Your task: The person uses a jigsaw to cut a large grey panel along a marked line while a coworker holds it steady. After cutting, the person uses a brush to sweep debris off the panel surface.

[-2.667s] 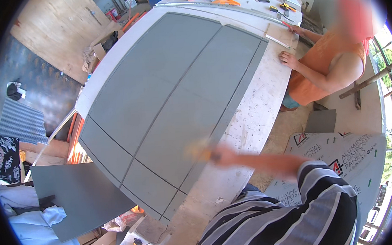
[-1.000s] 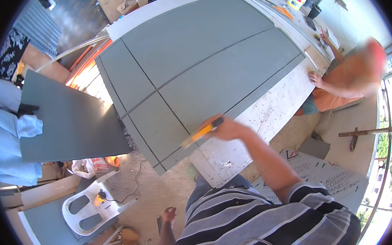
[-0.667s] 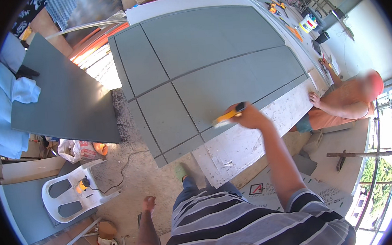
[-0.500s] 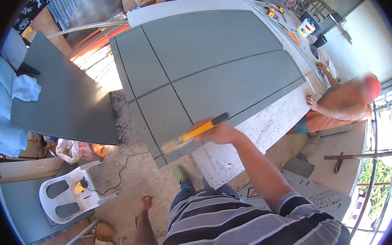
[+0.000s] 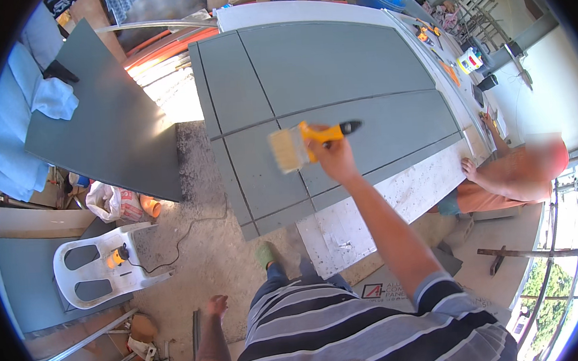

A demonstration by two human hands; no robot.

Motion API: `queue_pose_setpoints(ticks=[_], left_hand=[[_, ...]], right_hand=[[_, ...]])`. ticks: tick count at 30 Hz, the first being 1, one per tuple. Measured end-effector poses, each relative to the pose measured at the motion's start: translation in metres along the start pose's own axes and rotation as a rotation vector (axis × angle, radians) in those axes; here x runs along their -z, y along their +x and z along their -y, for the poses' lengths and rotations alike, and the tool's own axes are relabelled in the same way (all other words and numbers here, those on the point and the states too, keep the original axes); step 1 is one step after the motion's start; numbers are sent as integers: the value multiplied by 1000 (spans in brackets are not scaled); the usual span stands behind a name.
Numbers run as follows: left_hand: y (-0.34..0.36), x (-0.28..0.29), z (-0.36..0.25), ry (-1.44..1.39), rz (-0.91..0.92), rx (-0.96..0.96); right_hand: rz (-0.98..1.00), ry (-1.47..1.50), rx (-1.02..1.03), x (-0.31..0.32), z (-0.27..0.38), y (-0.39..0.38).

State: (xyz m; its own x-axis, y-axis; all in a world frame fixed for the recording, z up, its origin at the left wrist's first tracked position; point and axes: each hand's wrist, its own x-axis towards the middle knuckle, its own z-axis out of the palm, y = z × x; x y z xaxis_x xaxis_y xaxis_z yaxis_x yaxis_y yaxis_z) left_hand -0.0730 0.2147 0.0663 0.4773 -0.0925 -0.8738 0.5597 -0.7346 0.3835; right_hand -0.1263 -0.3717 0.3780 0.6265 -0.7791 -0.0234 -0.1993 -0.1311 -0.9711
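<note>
My right hand (image 5: pixel 331 153) is closed round the yellow and black handle of a wide paintbrush (image 5: pixel 288 149). Its pale bristles point left, over a large grey panel (image 5: pixel 354 51) scored with dark straight grooves. The brush looks slightly smeared by motion; whether the bristles touch the panel I cannot tell. The panel lies on a white work table (image 5: pixel 336 240). Low at my left side hangs my left hand (image 5: pixel 218 305), with nothing visible in it and its fingers loosely apart.
A co-worker in orange (image 5: pixel 507 177) leans on the table's right side. Another dark grey panel (image 5: pixel 103 125) stands tilted at the left. A white plastic chair (image 5: pixel 132 273) holds a yellow corded power tool (image 5: pixel 117 257). A white bucket (image 5: pixel 469 61) and tools sit at the table's far right.
My right hand has lifted the paintbrush away from the panel's near edge toward its middle and turned it, so the wide bristle face now shows. My view has shifted slightly left.
</note>
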Motion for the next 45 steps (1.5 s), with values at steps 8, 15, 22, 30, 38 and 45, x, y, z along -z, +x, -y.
queue_pose_setpoints(ticks=[8, 15, 22, 30, 38, 45], left_hand=[[-3, -24, -10, -166, -74, -100], [9, -27, 12, 114, 44, 17], [15, -23, -17, -76, -32, -102], [40, -32, -31, -120, -24, -218], [19, -36, 2, -29, 13, -70], [-8, -36, 33, -59, -26, -32]], right_hand=[[394, -711, -176, 67, -14, -61], [231, -642, -389, 44, 21, -57], [-122, -401, -156, 28, 16, -68], [549, -235, 139, -85, 19, -150], [644, -426, 87, -114, 7, -93], [392, -509, -289, -148, 59, -32]])
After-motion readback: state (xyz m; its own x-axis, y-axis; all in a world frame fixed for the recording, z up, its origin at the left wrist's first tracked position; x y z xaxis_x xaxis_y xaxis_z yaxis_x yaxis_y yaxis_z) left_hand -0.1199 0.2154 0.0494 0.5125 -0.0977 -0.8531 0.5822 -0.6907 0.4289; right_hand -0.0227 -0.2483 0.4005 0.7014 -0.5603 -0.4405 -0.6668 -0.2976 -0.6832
